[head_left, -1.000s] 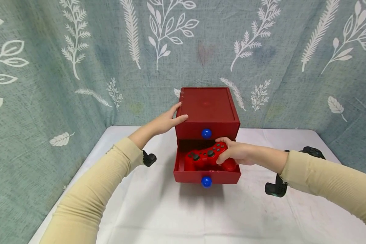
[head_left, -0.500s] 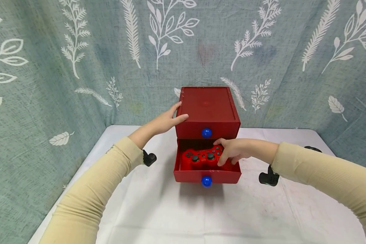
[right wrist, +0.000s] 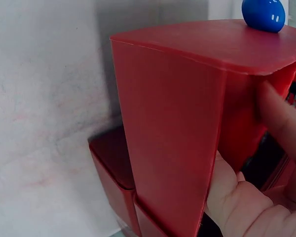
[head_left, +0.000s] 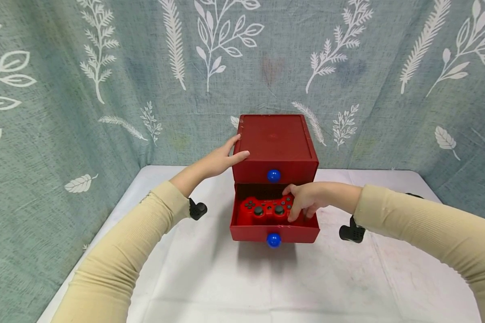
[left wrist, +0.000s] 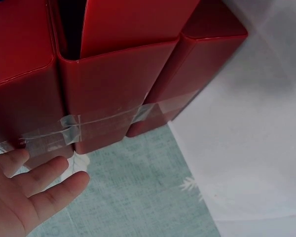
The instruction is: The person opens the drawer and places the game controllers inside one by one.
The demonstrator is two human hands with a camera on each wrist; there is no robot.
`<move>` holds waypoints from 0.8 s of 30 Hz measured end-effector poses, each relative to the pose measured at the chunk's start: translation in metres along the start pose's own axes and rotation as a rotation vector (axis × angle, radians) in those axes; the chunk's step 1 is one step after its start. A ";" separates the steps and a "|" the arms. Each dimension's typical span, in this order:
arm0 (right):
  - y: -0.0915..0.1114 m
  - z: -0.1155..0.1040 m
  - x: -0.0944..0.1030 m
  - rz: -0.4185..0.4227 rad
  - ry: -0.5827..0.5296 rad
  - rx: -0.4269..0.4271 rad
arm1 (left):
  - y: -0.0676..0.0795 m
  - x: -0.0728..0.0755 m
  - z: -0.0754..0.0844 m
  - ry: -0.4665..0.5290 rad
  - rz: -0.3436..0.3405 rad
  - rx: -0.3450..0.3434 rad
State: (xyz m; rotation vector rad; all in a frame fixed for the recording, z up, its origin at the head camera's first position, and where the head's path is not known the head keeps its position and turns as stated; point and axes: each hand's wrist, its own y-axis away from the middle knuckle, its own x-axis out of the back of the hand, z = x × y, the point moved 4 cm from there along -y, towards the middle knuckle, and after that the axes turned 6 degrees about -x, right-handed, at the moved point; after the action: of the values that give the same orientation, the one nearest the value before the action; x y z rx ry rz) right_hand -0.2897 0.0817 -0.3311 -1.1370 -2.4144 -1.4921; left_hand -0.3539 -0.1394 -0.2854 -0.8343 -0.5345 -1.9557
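Note:
A red game controller [head_left: 269, 209] with black thumbsticks lies face up in the pulled-out lower drawer [head_left: 252, 234] of a small red drawer box [head_left: 275, 139]. My right hand [head_left: 307, 199] reaches into the drawer from the right. Its thumb and fingers are around the controller's right end and hide that part. In the right wrist view, the thumb [right wrist: 281, 116] is inside the drawer, behind its front panel. My left hand [head_left: 218, 161] rests at the box's upper left edge, fingers extended; in the left wrist view these fingers [left wrist: 59, 195] are spread beside the red wall.
Blue ball knobs sit on the upper drawer [head_left: 274, 176] and lower drawer front. A white cloth [head_left: 210, 278] covers the table. Behind it hangs a green leaf-patterned curtain [head_left: 145, 67]. Part of a black object [head_left: 414, 195] shows behind the right sleeve.
The controller was tilted, its right end raised, and has come down to lie flatter in the drawer. My right wrist has shifted left and slightly up. My left hand stays put.

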 end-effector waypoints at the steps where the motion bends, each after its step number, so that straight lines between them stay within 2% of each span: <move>1: 0.000 0.000 0.000 0.002 0.004 -0.001 | 0.000 0.000 0.000 0.000 -0.001 0.001; 11: -0.004 -0.001 -0.002 0.029 0.139 -0.013 | 0.001 0.000 0.001 -0.004 -0.001 0.003; 24: -0.001 0.001 -0.002 0.054 0.135 0.040 | 0.000 -0.001 0.000 -0.003 -0.002 -0.003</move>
State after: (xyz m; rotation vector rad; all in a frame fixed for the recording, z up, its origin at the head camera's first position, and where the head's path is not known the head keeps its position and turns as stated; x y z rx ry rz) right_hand -0.2883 0.0814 -0.3335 -1.0493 -2.2956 -1.4485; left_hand -0.3539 -0.1386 -0.2856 -0.8396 -0.5342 -1.9578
